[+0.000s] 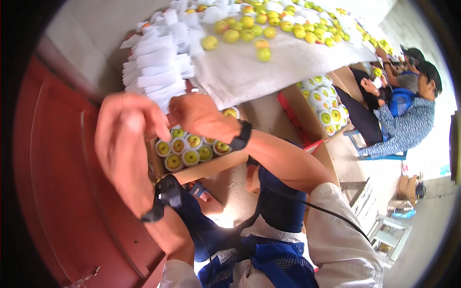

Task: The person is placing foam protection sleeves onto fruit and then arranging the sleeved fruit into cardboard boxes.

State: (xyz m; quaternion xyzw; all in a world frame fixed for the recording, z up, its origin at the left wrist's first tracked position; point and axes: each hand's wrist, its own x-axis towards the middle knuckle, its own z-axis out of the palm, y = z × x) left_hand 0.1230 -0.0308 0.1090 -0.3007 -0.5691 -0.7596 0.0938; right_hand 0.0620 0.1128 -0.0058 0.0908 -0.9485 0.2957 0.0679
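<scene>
My left hand is raised at the left, over the edge of an open cardboard box. Its fingers bend toward the right hand and are smeared by motion. Close beside it, my right hand is closed, knuckles up, above the box's far side. Whatever lies in its fingers is hidden. Below both hands, yellow-green apples in white foam nets sit in rows inside the box. White foam net sleeves lie in a tall pile just beyond my hands.
Loose apples cover the far part of a cloth-covered table. Another box with netted apples stands right. Two people sit beyond it, one handling an apple. A red door-like panel borders my left.
</scene>
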